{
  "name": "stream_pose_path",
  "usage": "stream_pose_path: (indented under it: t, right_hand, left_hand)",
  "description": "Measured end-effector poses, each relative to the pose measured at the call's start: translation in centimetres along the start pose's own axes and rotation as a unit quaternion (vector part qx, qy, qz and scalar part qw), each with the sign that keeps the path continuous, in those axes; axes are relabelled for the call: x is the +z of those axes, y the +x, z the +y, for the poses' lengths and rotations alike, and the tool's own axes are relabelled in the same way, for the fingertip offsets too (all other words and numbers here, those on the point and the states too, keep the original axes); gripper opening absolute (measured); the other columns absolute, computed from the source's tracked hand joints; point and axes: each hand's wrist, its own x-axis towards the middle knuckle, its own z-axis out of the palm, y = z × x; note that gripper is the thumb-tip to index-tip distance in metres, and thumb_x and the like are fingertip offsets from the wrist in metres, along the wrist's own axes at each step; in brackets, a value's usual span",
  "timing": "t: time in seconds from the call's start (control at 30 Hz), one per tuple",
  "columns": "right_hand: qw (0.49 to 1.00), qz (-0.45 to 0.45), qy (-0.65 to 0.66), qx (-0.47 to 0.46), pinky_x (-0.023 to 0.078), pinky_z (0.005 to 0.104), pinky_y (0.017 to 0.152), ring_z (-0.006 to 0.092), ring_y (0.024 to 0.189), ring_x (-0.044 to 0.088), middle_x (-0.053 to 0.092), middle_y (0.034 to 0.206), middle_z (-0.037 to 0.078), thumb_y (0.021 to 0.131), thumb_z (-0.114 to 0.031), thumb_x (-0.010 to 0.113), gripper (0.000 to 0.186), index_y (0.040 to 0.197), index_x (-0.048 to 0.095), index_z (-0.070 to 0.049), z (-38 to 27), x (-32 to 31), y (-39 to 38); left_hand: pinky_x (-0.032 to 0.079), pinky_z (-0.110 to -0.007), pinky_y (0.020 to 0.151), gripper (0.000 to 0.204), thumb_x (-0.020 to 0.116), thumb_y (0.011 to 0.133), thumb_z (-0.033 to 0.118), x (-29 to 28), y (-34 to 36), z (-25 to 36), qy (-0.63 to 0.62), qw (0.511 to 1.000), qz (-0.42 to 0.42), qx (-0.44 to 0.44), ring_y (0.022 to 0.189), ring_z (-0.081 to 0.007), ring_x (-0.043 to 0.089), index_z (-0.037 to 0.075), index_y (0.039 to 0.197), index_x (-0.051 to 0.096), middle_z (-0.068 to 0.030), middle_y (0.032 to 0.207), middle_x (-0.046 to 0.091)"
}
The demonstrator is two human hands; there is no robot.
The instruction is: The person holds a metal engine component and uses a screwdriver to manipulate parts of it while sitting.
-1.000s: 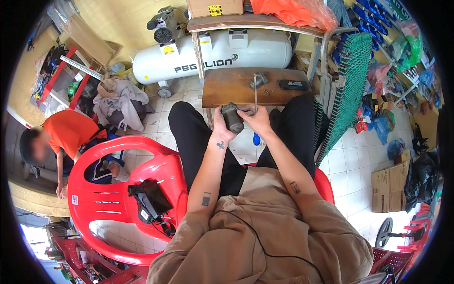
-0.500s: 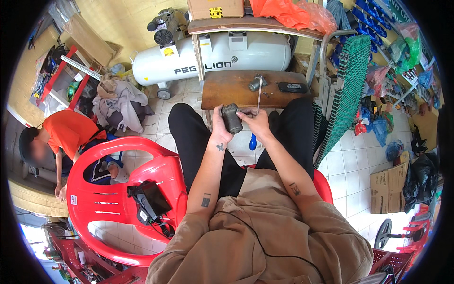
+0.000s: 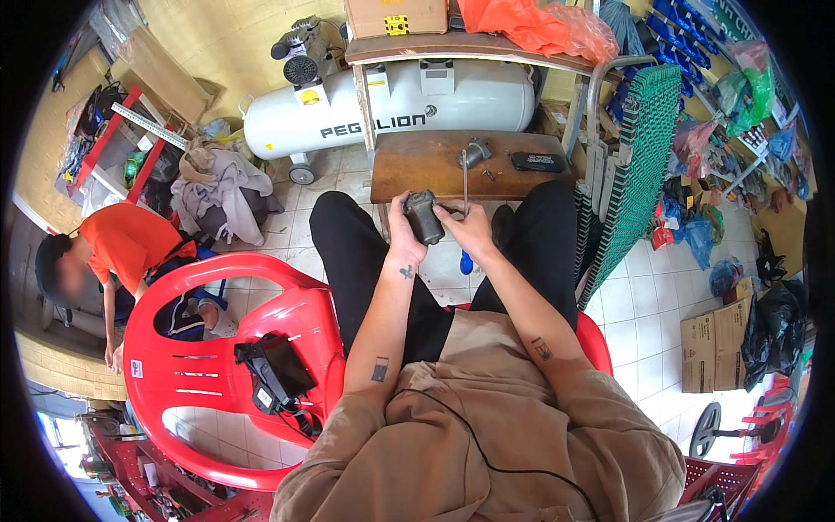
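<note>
Head view: dark metal cylinder (image 3: pixel 425 219) held up between the knees (image 3: pixel 335 209), near the wooden bench (image 3: pixel 400 174)
Left hand (image 3: pixel 405 231): grasping the metal cylinder's left side
Right hand (image 3: pixel 470 230): grasping a blue-handled screwdriver (image 3: pixel 466 263) by its shaft, thumb at the metal cylinder
Wooden bench: grey metal fitting (image 3: pixel 475 154), black case (image 3: pixel 537 162)

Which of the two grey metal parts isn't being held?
The bench part, lying on the wooden bench left of the black oblong item; the other part is in the left hand.
</note>
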Motion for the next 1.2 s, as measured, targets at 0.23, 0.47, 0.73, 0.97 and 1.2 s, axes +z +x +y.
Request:
stream_pose_path:
  t: [0.23,0.47,0.73,0.97,1.2]
  right_hand:
    - [0.997,0.0,0.066,0.035,0.052,0.0334,0.079,0.0203,0.084,0.069,0.074,0.092,0.014,0.088,-0.019,0.075,0.029,0.101,0.073,0.006,1.2,0.1,0.5]
    - [0.999,0.02,0.036,0.009,0.052,0.0342,0.081,0.0211,0.086,0.069,0.074,0.095,0.016,0.089,-0.019,0.073,0.029,0.101,0.073,0.007,1.2,0.2,0.5]
    - [0.999,-0.008,0.045,0.021,0.052,0.0333,0.081,0.0208,0.088,0.069,0.074,0.096,0.016,0.089,-0.018,0.073,0.029,0.103,0.072,0.007,0.4,0.0,0.3]
    - [0.992,-0.009,0.113,0.058,0.052,0.0319,0.081,0.0196,0.089,0.07,0.075,0.097,0.016,0.088,-0.016,0.075,0.028,0.103,0.073,0.007,1.5,0.1,0.6]
    - [0.998,0.008,0.063,0.012,0.052,0.033,0.081,0.0199,0.084,0.07,0.075,0.091,0.016,0.092,-0.018,0.071,0.028,0.102,0.073,0.008,2.5,0.4,0.8]
  left_hand:
    - [0.052,-0.034,0.065,0.039,0.051,0.092,0.048,0.7,-0.6,0.2,0.011,1.0,-0.014,0.002,0.077,-0.0187,0.064,0.012,0.1,0.066,-0.0027,0.088,0.069]
    - [0.053,-0.035,0.067,0.041,0.051,0.093,0.047,0.2,-0.2,0.0,0.011,1.0,-0.026,0.008,0.076,-0.0203,0.065,0.011,0.1,0.067,-0.0048,0.087,0.069]
    - [0.053,-0.035,0.067,0.038,0.051,0.093,0.046,0.4,-0.1,-0.1,0.011,1.0,0.0,0.011,0.076,-0.0184,0.065,0.012,0.099,0.067,-0.0029,0.088,0.069]
    - [0.053,-0.034,0.066,0.037,0.052,0.093,0.045,0.6,-0.3,-0.1,0.022,1.0,-0.007,0.011,0.075,-0.0179,0.065,0.012,0.098,0.067,-0.0025,0.087,0.069]
    - [0.054,-0.034,0.066,0.038,0.053,0.092,0.045,0.5,-0.3,0.0,0.022,0.999,-0.022,0.017,0.073,-0.0201,0.065,0.01,0.1,0.068,-0.0043,0.087,0.069]
